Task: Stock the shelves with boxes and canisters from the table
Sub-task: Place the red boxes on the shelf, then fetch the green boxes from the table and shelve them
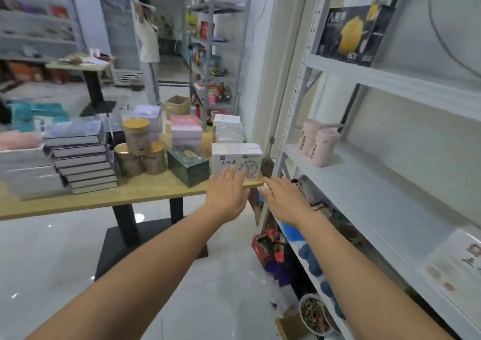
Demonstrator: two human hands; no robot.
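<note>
I'm on the pick-up step, reaching for the next load. The white boxes (236,160) sit at the right-hand corner of the tabletop (130,196), close to its near edge. My left hand (226,192) has its straight fingers up against their front face, grip apart, holding nothing. My right hand (282,196) hovers just past that corner, grip also apart and empty. Next I'd judge the right hand must come round the boxes' far side so both hands can clamp them, then lift across to the shelf (377,191) beside the pink canisters (318,141).
</note>
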